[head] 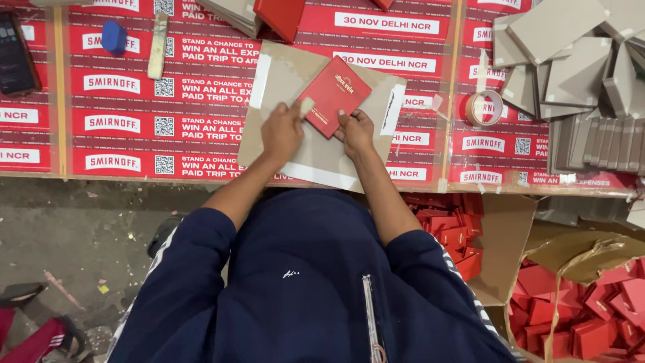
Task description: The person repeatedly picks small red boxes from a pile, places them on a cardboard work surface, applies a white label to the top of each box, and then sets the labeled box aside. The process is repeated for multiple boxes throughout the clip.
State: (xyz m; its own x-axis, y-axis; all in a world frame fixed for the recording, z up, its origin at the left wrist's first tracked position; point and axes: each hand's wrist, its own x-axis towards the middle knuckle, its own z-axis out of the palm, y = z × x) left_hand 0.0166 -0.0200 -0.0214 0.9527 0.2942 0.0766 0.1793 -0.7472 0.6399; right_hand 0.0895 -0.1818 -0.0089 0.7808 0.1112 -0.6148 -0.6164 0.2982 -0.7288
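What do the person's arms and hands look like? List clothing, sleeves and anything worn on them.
Both hands, left hand and right hand, are bare: no gloves, rings or watch show. The forearms are uncovered. Dark navy sleeves are pushed up to about the elbows. The top is the same navy, with a small white mark on the chest, a zip down the front and white striping at the sides.

Head camera, steeply downward, close overhead
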